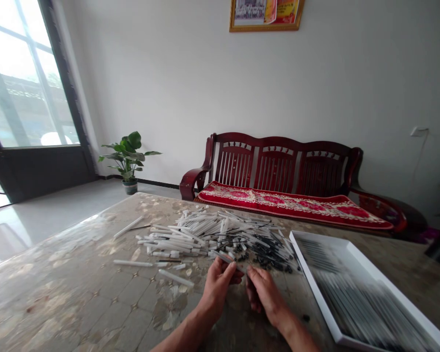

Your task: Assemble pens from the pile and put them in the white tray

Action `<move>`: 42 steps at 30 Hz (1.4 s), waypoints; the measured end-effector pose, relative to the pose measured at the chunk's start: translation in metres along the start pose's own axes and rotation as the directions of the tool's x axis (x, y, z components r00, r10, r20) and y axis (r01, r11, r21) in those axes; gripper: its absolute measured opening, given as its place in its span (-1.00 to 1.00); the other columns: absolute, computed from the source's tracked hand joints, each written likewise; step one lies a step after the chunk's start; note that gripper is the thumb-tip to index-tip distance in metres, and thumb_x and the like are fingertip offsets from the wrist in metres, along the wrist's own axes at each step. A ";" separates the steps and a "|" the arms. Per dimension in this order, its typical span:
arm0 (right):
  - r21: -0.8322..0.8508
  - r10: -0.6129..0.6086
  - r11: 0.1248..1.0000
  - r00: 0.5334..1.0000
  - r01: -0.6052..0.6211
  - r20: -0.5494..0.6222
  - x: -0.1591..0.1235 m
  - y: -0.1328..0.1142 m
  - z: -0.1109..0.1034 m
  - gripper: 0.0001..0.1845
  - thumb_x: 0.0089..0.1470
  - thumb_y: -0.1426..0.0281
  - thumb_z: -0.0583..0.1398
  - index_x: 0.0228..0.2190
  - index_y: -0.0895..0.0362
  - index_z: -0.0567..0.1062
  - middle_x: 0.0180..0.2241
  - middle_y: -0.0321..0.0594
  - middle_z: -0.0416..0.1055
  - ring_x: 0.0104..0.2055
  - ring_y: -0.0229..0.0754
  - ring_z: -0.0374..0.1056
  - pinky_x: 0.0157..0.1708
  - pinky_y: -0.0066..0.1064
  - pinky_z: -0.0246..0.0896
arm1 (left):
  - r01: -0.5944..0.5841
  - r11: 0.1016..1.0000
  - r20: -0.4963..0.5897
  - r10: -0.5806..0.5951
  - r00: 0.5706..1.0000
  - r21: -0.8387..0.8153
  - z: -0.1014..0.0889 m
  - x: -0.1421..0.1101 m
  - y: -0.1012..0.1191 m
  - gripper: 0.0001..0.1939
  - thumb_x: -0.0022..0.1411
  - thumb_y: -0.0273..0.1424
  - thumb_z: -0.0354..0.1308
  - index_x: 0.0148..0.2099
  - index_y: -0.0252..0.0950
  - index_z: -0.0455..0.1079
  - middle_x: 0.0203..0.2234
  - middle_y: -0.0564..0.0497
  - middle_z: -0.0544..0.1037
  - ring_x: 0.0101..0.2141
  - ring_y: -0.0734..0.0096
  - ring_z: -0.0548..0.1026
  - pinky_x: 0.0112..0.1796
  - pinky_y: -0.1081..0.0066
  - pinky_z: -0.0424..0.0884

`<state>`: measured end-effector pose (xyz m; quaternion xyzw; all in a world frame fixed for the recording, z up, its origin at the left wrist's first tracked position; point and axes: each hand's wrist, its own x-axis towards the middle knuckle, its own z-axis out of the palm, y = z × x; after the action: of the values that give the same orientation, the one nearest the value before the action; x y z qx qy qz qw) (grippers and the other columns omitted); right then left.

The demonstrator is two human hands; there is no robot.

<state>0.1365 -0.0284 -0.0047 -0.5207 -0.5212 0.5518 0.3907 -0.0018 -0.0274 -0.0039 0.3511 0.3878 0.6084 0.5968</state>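
Observation:
My left hand (220,278) is closed around a slim pale pen barrel (225,259), which slants down to the right between thumb and fingers. Close beside it, my right hand (262,289) pinches at the barrel's lower right end; the fingertips hide what exactly is there. Beyond both hands lies a heap of white pen barrels (190,234). Dark refills or pen parts (269,247) mix in on its right side, with small black caps (284,267) along the near edge.
A white tray (324,308) at the right holds rows of grey pens. Loose white barrels (176,278) lie left of my hands, and a small black piece (306,318) lies near my right wrist. Past the patterned table (106,313) stands a red wooden bench (275,166).

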 end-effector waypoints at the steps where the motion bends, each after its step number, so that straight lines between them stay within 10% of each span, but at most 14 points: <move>1: 0.024 -0.009 1.000 1.000 0.008 0.011 0.000 -0.001 0.000 -0.42 0.05 -0.17 0.05 -0.53 0.10 0.36 -0.74 -0.40 0.28 -0.77 -0.33 0.15 -0.81 -0.55 -0.14 | -0.014 1.000 0.004 0.014 1.000 0.007 0.000 0.000 0.000 -0.58 -0.10 -0.12 0.39 -0.31 -0.28 0.37 -0.53 0.07 0.53 -0.48 0.44 0.51 -0.43 0.48 0.41; 15: 0.117 -0.057 0.991 0.992 0.070 -0.112 0.008 0.004 -0.009 -0.52 -0.05 -0.10 0.16 -0.52 0.08 0.36 -0.70 -0.45 0.23 -0.73 -0.35 0.13 -0.79 -0.55 -0.10 | -0.104 0.937 0.095 0.077 0.993 0.333 -0.002 0.002 -0.010 -0.75 -0.02 -0.23 0.27 -0.34 -0.24 0.33 -0.50 0.07 0.50 -0.49 0.39 0.48 -0.51 0.47 0.33; 28: 0.085 -0.190 0.967 0.902 0.240 -0.387 0.027 0.019 -0.026 -0.45 -0.14 -0.15 0.18 -0.41 0.09 0.39 -0.55 -0.26 0.42 -0.54 -0.12 0.40 -0.69 -0.43 0.17 | -0.332 0.475 0.334 0.083 0.939 0.815 -0.009 -0.007 0.008 -0.80 -0.02 -0.51 0.11 -0.33 -0.24 0.50 -0.47 0.05 0.56 -0.42 0.38 0.43 -0.35 0.49 0.28; 42: 0.051 -0.204 0.961 0.820 0.272 -0.535 0.031 0.020 -0.040 -0.47 -0.03 -0.09 0.13 -0.29 0.12 0.42 -0.51 -0.19 0.46 -0.56 -0.14 0.37 -0.70 -0.43 0.14 | -0.190 0.068 0.179 0.141 0.974 0.979 0.047 0.102 0.037 -0.76 0.17 -0.46 0.08 -0.25 -0.23 0.58 -0.29 -0.14 0.64 -0.19 0.18 0.55 -0.19 0.36 0.32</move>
<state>0.1733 0.0059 -0.0262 -0.5566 -0.4201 0.3669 0.6156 0.0188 0.0774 0.0471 0.7132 0.6423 0.2448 0.1376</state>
